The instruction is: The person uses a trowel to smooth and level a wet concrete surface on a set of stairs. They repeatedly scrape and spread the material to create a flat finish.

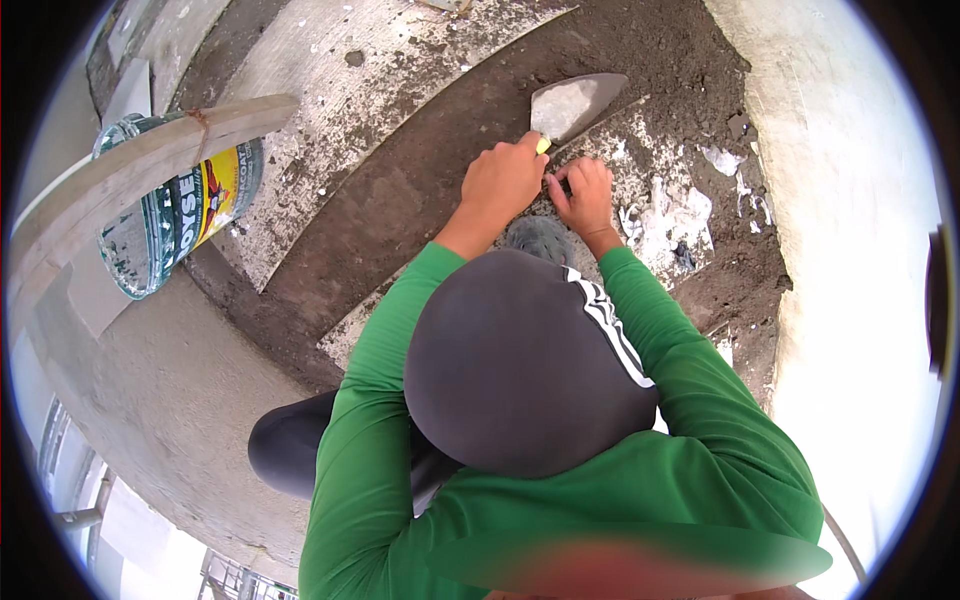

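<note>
My left hand [503, 182] is closed around the handle of a pointed trowel, with a yellow bit of the handle showing past the fingers. The trowel's grey blade [574, 105] lies low over a strip of dark, damp soil [440, 140], its tip toward the far right. Close beside it, my right hand [586, 197] is bent with its fingers curled in, near the edge of a paint-spotted board [640, 150]. Whatever those fingers hold, if anything, is hidden. A dark rounded thing [540, 237], partly covered by my knee, sits just below the hands.
At left stands a teal paint bucket [140, 240] with a yellow label, and a wooden plank [130, 165] crosses it. A speckled pale board [350, 90] borders the soil. A pale wall [850, 200] rises at right. White scraps [680, 215] lie right of my hands.
</note>
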Motion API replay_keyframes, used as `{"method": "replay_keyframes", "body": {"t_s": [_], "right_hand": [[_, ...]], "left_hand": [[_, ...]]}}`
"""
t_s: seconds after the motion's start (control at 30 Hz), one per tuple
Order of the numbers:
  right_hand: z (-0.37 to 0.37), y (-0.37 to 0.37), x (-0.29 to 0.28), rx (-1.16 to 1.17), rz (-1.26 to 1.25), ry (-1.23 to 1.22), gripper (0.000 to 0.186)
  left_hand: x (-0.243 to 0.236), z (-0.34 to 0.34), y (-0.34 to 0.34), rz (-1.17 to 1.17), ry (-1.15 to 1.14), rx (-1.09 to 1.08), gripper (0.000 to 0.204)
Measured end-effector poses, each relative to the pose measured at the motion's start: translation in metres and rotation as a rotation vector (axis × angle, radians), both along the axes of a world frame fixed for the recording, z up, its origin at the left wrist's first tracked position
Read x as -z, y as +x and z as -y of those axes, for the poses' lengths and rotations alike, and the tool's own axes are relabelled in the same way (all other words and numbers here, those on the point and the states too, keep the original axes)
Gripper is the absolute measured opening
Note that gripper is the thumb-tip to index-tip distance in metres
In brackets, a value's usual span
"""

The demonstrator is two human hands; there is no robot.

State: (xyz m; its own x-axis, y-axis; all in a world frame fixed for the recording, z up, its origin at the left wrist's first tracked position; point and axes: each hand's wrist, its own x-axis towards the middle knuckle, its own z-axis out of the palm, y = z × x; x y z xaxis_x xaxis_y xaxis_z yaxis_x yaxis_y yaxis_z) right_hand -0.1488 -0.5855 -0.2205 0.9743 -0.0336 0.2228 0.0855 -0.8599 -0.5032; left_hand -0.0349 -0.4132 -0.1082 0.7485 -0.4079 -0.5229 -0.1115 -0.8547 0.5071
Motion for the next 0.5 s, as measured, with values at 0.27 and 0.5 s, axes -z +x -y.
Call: {"method": "replay_keyframes", "body": {"t_s": [0.27,0.5], "right_hand": [[-0.002,-0.001,0.001,-0.018,-0.051,-0.039,0.021],[-0.002,-0.002,0.003,-0.062,-0.101,-0.042,0.021]], "left_hand": [[-0.007,-0.016,0.015,0.028,0.110,-0.331,0.043],[0.016,-0.011,-0.010,-0.027,0.034,-0.421,0.046]]}}
